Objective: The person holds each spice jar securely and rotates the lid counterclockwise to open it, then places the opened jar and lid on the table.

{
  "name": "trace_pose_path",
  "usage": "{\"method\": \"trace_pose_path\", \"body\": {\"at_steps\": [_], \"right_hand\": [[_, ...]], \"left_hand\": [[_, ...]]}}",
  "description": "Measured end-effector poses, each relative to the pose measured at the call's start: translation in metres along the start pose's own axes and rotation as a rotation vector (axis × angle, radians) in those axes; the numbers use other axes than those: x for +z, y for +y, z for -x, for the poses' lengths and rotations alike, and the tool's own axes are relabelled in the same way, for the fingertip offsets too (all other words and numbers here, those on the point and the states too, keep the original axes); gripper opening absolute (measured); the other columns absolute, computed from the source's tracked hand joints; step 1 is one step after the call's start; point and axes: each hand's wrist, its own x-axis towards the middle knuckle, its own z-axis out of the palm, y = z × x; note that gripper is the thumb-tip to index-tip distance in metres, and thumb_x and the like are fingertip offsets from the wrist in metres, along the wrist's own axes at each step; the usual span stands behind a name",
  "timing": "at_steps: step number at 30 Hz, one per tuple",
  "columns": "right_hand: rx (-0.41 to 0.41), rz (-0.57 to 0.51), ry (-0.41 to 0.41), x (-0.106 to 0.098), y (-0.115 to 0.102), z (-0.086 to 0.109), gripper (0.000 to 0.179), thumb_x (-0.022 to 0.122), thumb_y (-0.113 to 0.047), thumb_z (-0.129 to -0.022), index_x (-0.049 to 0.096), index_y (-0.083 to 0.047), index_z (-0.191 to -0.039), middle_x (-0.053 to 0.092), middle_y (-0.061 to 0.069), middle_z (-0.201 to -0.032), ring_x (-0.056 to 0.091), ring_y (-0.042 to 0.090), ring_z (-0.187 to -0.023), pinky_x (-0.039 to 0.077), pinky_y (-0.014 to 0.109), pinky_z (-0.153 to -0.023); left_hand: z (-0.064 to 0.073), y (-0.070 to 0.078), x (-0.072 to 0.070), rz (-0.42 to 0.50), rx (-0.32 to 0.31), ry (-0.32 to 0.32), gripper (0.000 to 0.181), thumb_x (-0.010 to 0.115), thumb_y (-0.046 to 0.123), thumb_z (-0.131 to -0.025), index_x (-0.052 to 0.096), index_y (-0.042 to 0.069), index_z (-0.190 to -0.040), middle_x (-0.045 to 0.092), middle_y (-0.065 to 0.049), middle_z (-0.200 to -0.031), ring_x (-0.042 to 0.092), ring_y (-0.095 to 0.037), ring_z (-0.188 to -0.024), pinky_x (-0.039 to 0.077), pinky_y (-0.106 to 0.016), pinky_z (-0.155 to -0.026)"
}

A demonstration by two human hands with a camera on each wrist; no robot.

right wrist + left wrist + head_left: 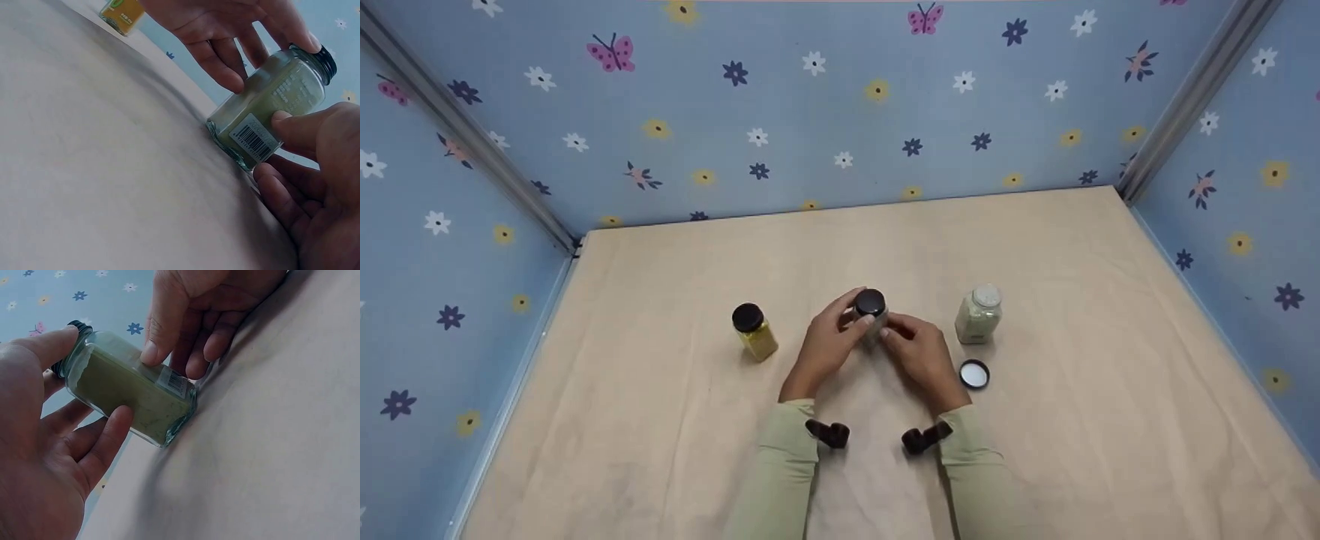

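A square glass jar of green powder, with a barcode label on its side, stands at the middle of the table between both hands. Its black lid is on. My left hand pinches the lid with the thumb on one side and fingers on the other. Lower down, my right hand holds the glass body between thumb and fingers. To the right stands a similar jar with pale green contents, its whitish top uncovered. A loose black-rimmed lid lies white side up near it.
Left of the hands stands a jar with yellow contents and a black lid. A beige cloth covers the table. Blue flowered panels enclose the back and both sides. Dark wrist cameras sit on the sleeves.
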Motion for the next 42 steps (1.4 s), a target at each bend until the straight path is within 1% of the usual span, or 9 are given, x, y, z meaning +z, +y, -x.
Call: {"method": "trace_pose_path", "body": {"at_steps": [7,14,18,23,26,28,31,35,42], "right_hand": [[0.02,-0.009,0.006,0.0,0.0,0.0,0.029,0.072,-0.018,-0.094,0.073,-0.015,-0.123,0.071,-0.003,-0.116,0.063,0.014,-0.111,0.047,0.038,-0.098],[0.023,-0.033,-0.011,0.0,-0.001,0.0,0.03,0.072,-0.016,-0.093,0.073,-0.015,-0.123,0.071,-0.002,-0.117,0.063,0.015,-0.112,0.046,0.038,-0.1],[0.018,-0.043,-0.021,0.0,-0.001,0.001,0.029,0.072,-0.016,-0.093,0.073,-0.015,-0.122,0.071,-0.002,-0.117,0.063,0.016,-0.112,0.046,0.038,-0.1],[0.028,-0.032,-0.013,0.0,-0.001,0.001,0.029,0.072,-0.018,-0.093,0.074,-0.017,-0.122,0.071,-0.003,-0.117,0.062,0.015,-0.112,0.046,0.037,-0.1],[0.024,-0.034,-0.01,-0.001,-0.001,0.001,0.03,0.072,-0.018,-0.093,0.073,-0.015,-0.123,0.071,-0.001,-0.118,0.062,0.016,-0.113,0.046,0.037,-0.1],[0.018,-0.038,-0.01,-0.001,-0.002,0.001,0.03,0.071,-0.017,-0.094,0.073,-0.014,-0.123,0.071,0.0,-0.118,0.062,0.016,-0.114,0.046,0.038,-0.101],[0.014,-0.049,-0.012,-0.002,-0.003,0.002,0.03,0.071,-0.016,-0.094,0.072,-0.012,-0.124,0.071,0.001,-0.118,0.062,0.017,-0.114,0.046,0.039,-0.101],[0.014,-0.041,-0.01,-0.002,-0.003,0.002,0.03,0.071,-0.017,-0.094,0.072,-0.012,-0.124,0.07,0.001,-0.119,0.062,0.017,-0.115,0.046,0.039,-0.101],[0.013,-0.021,-0.008,-0.002,-0.003,0.001,0.03,0.072,-0.018,-0.094,0.072,-0.013,-0.124,0.071,0.0,-0.118,0.063,0.016,-0.114,0.046,0.037,-0.101]], "left_hand": [[0.001,0.001,-0.001,0.059,0.017,-0.01,0.051,0.062,0.033,-0.101,0.05,0.019,-0.148,0.054,0.001,-0.144,0.054,-0.022,-0.129,0.046,-0.037,-0.103],[0.004,-0.004,-0.003,0.171,0.004,0.006,0.038,0.051,0.028,-0.106,0.054,0.02,-0.143,0.058,-0.004,-0.138,0.057,-0.021,-0.122,0.05,-0.048,-0.094],[0.005,-0.005,-0.002,0.189,-0.002,0.021,0.037,0.051,0.025,-0.107,0.052,0.016,-0.143,0.058,-0.007,-0.136,0.057,-0.022,-0.121,0.05,-0.052,-0.094],[0.01,0.012,-0.004,0.22,0.006,-0.002,0.036,0.053,0.017,-0.106,0.05,0.008,-0.141,0.058,-0.014,-0.134,0.057,-0.026,-0.123,0.049,-0.053,-0.095],[0.015,0.025,-0.006,0.197,0.012,-0.012,0.039,0.053,0.017,-0.105,0.049,0.008,-0.143,0.056,-0.015,-0.138,0.055,-0.028,-0.127,0.049,-0.05,-0.096],[0.016,0.028,-0.006,0.166,0.012,-0.016,0.042,0.054,0.018,-0.106,0.048,0.01,-0.147,0.054,-0.015,-0.142,0.053,-0.029,-0.13,0.049,-0.046,-0.098],[0.016,0.03,-0.005,0.127,0.027,-0.023,0.047,0.053,0.02,-0.106,0.045,0.009,-0.15,0.051,-0.015,-0.146,0.049,-0.031,-0.133,0.046,-0.042,-0.103],[0.015,0.029,-0.005,0.115,0.045,-0.029,0.049,0.053,0.018,-0.106,0.042,0.007,-0.152,0.048,-0.014,-0.15,0.049,-0.031,-0.134,0.043,-0.039,-0.106],[0.016,0.031,-0.007,0.119,0.041,-0.03,0.049,0.056,0.018,-0.104,0.044,0.009,-0.151,0.05,-0.014,-0.147,0.051,-0.03,-0.132,0.044,-0.038,-0.105]]}}
